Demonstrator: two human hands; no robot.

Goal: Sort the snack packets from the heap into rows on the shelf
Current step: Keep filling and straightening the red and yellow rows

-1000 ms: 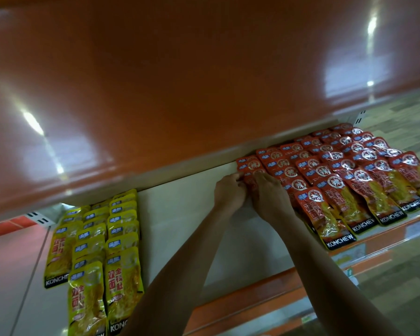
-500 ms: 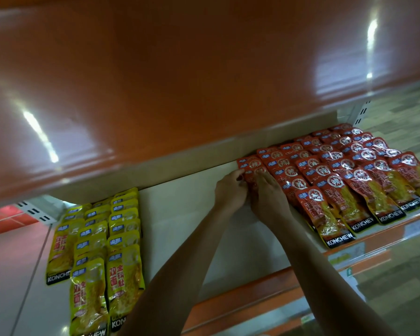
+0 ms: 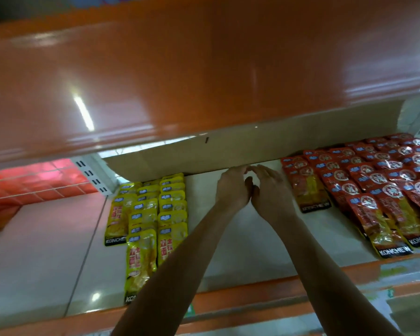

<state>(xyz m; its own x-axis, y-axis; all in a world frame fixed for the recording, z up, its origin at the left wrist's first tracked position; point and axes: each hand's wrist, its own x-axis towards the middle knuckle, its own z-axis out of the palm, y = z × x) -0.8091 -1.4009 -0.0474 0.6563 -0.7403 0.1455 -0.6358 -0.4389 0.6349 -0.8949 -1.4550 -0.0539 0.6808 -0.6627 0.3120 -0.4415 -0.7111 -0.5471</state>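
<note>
Yellow snack packets [image 3: 153, 214] are laid flat in three overlapping rows on the left part of a white shelf [image 3: 247, 251], running from back to front, their "KONCHEW" bottoms toward the orange front edge. Red snack packets [image 3: 374, 185] with round white emblems are laid likewise in several overlapping rows on the right part. A bare stretch of shelf is left between the two groups.

On the shelf [image 3: 247, 251], my hands meet at the back, one block of packet rows [image 3: 150, 214] to their left, another [image 3: 374, 185] right.
</note>
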